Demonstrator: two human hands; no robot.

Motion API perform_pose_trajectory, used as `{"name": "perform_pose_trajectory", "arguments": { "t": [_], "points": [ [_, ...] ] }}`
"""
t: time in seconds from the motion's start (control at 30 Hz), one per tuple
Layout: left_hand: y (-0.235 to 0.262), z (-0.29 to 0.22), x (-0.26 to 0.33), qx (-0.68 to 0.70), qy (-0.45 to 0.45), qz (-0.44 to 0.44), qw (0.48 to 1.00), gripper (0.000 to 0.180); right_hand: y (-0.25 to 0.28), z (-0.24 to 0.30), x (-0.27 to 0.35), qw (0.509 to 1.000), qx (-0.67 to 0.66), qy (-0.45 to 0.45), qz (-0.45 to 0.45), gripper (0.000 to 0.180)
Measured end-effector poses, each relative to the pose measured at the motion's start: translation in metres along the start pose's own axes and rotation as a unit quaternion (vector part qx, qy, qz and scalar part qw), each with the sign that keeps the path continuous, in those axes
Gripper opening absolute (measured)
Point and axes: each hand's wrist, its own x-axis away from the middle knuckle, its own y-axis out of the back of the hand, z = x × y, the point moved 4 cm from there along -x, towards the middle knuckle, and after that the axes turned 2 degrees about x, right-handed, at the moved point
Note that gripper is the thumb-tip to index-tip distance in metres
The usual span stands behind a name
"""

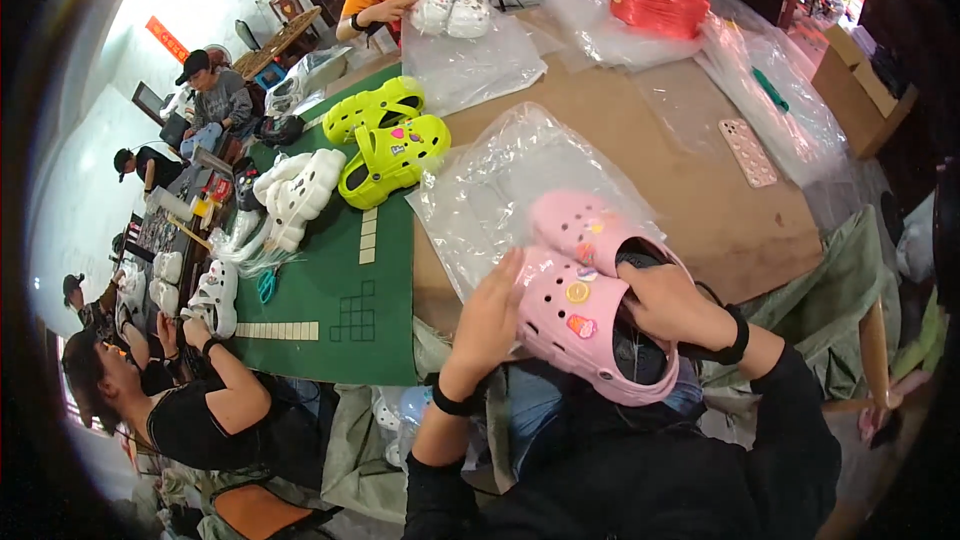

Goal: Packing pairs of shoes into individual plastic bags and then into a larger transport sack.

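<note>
A pair of pink clogs (pixel 570 292) with colourful charms is tilted in front of me, toes pointing away over a clear plastic bag (pixel 490 185). My right hand (pixel 675 305) grips the pair at the heel openings, its fingers partly hidden inside. Against the toe side of the nearer clog, my left hand (pixel 488 318) is pressed with its fingers close together; its inner side is hidden. The toe of the farther clog looks hazy, and I cannot tell whether the plastic covers it.
Lime-green clogs (pixel 395 160) and white clogs (pixel 300 195) lie on the green mat (pixel 385 340), near blue-handled scissors (pixel 267 285). A red twine roll (pixel 658 3), clear bags and a phone (pixel 748 152) are on the right. Across the table, a person in orange holds white clogs (pixel 450 8); others work left.
</note>
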Motion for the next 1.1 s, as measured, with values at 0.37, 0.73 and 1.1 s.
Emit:
{"name": "perform_pose_trajectory", "arguments": {
  "t": [0.37,0.73,1.1],
  "points": [
    [-0.043,-0.056,-0.002,-0.185,-0.113,-0.007,0.976,0.051,-0.015,0.016,-0.011,0.983,0.069,-0.084,-0.146,0.024],
    [-0.052,-0.056,0.022,-0.089,-0.14,0.057,0.985,0.047,-0.047,-0.01,-0.03,0.98,0.053,-0.108,-0.159,0.027],
    [-0.061,-0.028,0.038,-0.068,-0.059,-0.044,0.995,0.072,-0.01,0.015,-0.021,0.961,-0.011,-0.028,-0.276,0.049]
  ]
}}
